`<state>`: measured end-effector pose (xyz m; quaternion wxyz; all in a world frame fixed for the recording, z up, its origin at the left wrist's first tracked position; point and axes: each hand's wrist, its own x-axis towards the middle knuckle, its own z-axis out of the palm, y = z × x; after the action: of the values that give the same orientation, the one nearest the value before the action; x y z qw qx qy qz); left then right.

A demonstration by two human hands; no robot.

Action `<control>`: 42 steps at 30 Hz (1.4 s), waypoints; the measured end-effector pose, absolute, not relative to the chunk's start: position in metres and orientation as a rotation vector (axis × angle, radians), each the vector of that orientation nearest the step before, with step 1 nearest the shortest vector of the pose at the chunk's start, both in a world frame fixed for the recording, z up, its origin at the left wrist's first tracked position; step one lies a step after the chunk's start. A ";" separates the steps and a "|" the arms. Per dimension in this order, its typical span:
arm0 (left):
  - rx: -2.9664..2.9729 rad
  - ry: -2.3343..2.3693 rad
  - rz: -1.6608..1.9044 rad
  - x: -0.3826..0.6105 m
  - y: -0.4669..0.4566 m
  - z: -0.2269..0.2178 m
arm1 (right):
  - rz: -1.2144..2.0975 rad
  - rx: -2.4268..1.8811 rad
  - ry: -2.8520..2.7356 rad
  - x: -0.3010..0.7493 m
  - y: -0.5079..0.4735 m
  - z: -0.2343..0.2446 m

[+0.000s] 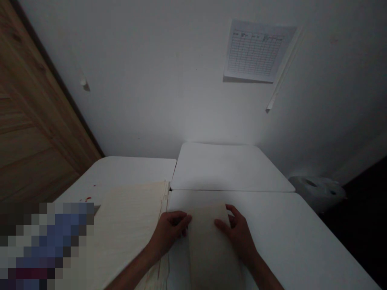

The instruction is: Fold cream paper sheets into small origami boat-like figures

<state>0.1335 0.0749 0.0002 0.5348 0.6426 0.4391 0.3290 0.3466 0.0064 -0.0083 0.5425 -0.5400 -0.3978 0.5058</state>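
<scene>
One head-worn view, looking forward and down from above the left hand [168, 233] and right hand [237, 235], close over white tables [272, 225], facing a white wall [157, 80], wooden door [33, 108] along the left edge

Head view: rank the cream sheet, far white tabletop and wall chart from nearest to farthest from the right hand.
1. Cream sheet: touching the right hand, to its left.
2. Far white tabletop: ahead, beyond the hands.
3. Wall chart: on the wall, above and behind that tabletop.
</scene>
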 end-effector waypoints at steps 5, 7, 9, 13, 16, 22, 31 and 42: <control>1.541 1.038 0.788 0.133 0.075 0.000 | 1.199 -1.283 -0.933 0.346 0.005 -0.007; 1.544 1.029 0.787 0.133 0.075 0.000 | 1.202 -1.288 -0.934 0.346 0.005 -0.006; 1.549 1.023 0.786 0.132 0.075 0.000 | 1.204 -1.285 -0.930 0.346 0.004 -0.005; 1.570 1.003 0.773 0.132 0.074 -0.001 | 1.223 -1.258 -0.904 0.348 0.005 -0.006; 1.590 0.975 0.750 0.132 0.073 -0.002 | 1.218 -1.265 -0.860 0.349 0.007 -0.006; 1.614 0.959 0.732 0.132 0.073 -0.002 | 1.220 -1.233 -0.783 0.352 0.009 -0.010; 1.603 0.994 0.756 0.131 0.074 -0.004 | 1.167 -1.291 -0.816 0.351 0.007 -0.010; 1.549 1.039 0.815 0.130 0.075 -0.004 | 1.182 -1.259 -0.838 0.350 0.006 -0.006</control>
<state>0.1300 0.0748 -0.0035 0.5253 0.6476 0.4342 0.3409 0.3500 0.0064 -0.0063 0.5738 -0.5373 -0.3577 0.5042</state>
